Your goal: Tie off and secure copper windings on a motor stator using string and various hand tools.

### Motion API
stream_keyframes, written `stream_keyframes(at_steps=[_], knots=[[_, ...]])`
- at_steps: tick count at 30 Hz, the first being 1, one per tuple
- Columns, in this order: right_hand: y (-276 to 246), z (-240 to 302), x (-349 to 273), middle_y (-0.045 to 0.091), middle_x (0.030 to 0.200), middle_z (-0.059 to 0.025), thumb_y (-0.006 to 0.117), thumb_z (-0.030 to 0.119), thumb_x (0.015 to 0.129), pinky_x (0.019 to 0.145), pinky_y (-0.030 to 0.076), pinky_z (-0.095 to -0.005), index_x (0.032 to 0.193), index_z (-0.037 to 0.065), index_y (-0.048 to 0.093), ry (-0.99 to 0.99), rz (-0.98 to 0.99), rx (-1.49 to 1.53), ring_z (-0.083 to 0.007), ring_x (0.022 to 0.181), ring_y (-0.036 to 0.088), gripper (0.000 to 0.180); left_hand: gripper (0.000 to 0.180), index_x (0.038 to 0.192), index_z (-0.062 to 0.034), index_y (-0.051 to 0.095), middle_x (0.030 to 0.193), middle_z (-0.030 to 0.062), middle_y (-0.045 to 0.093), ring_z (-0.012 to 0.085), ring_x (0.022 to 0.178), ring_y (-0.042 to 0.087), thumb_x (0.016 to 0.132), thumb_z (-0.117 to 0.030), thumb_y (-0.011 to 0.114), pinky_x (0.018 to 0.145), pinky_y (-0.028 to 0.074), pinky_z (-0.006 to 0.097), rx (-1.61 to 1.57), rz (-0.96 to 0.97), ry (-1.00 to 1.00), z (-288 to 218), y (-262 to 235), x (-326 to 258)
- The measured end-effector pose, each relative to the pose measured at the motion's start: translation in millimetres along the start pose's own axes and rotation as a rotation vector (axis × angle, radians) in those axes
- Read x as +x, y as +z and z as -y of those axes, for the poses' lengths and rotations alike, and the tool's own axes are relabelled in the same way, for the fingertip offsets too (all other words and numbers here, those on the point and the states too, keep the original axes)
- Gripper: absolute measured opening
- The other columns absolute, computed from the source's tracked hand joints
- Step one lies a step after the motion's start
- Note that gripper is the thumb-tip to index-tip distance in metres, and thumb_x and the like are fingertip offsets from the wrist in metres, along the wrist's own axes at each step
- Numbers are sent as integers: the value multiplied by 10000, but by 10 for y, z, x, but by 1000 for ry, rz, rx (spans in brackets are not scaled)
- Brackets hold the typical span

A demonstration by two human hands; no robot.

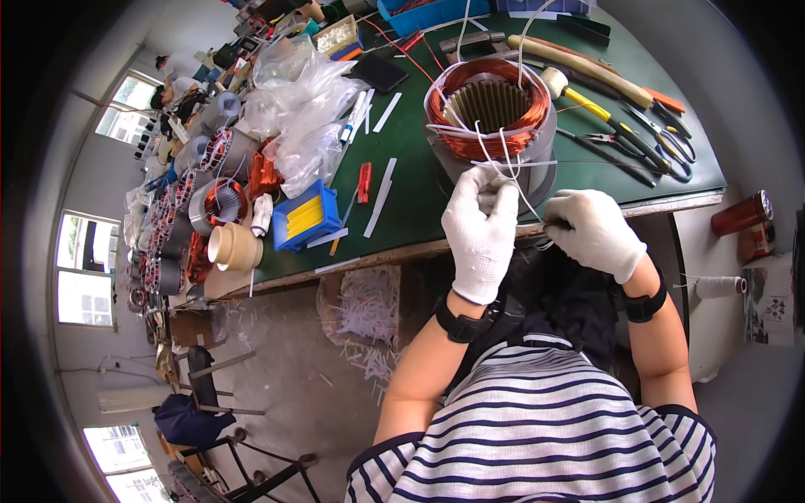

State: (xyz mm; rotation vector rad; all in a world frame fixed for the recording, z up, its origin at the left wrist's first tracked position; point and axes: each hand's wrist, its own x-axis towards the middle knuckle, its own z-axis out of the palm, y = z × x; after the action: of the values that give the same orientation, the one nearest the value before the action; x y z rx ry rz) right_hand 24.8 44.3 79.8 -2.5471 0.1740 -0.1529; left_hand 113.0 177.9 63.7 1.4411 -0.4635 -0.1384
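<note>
A motor stator (537, 159) stands upright on the green bench top, with copper windings (490, 138) ringing its upper end. White cord (521, 194) loops around the front of the windings and runs down between my hands. My left hand (481, 230), in a white knit glove, is closed in a pinch on the cord just in front of the stator. To its right, my right hand (592, 232), gloved the same way, has its fingers curled on the cord's lower length at the bench edge. A thin white strip (537, 163) lies across the stator's front, above my left hand.
Right of the stator lie a yellow-handled hammer (599, 111), scissors (673, 144) and pliers (616, 144). Leftward are a red knife (364, 183), white strips (381, 197), a blue bin (289, 239) with yellow pieces, plastic bags (302, 109) and several stators. A scrap box (331, 314) sits below.
</note>
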Motion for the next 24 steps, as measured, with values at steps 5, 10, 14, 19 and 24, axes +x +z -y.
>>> stream_keyframes(at_steps=[5,10,14,19,24], knots=[[-6,46,-19,590,747,-161,605,105,722,672,473,-401,781,4,625,-3,-8,79,-356,733,596,119,90,926,17,631,759,-10,595,35,654,511,879,-58,615,589,420,177,-49,15,-88,53,38,118],[41,-98,-58,593,728,-160,593,105,731,655,473,-397,788,0,623,25,-49,112,-363,729,596,122,26,868,-20,637,736,-26,590,33,648,519,854,-41,645,585,420,189,-82,231,102,120,-272,-261],[98,-216,-158,578,684,-144,604,127,764,642,468,-366,857,-28,623,35,-71,295,-256,654,591,182,87,943,-3,647,814,36,649,112,754,618,859,-9,624,710,501,238,140,351,60,218,-456,-399],[212,-564,-851,443,684,23,584,250,906,521,312,-191,1024,-14,593,376,-317,1331,-59,595,387,289,151,989,25,657,867,64,672,106,741,622,904,-76,584,715,502,231,-143,291,-105,157,-318,-173],[837,-1458,-2547,448,702,25,561,199,930,508,364,-210,1080,66,567,947,-789,1540,-91,608,463,200,193,1034,16,663,880,41,670,59,690,595,904,-111,599,596,461,174,-94,286,-195,304,-196,-94]])
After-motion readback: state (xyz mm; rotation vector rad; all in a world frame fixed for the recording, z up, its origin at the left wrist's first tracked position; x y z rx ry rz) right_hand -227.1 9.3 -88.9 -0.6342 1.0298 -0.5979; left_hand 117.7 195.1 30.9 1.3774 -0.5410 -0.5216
